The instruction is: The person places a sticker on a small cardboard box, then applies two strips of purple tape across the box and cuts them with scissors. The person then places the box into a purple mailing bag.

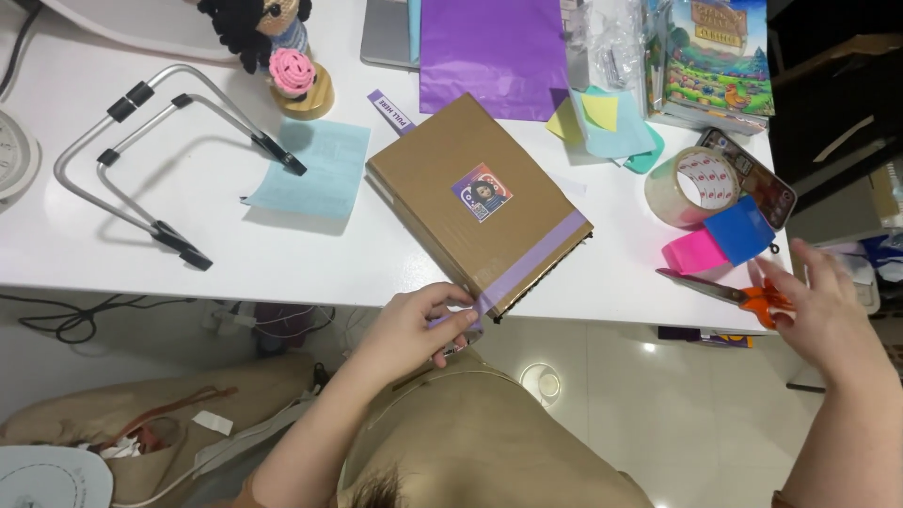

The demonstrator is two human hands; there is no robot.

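A flat brown cardboard box with a small square sticker lies slanted on the white table, one corner over the front edge. A strip of purple tape crosses its near end. My left hand pinches the tape's loose end at the box's near corner. My right hand hovers with spread fingers right over the orange handles of a pair of scissors, holding nothing.
A roll of clear tape, pink and blue sticky notes and a phone lie at the right. Purple sheet, metal stand, light blue paper and crochet doll sit further back. A bag rests on the floor.
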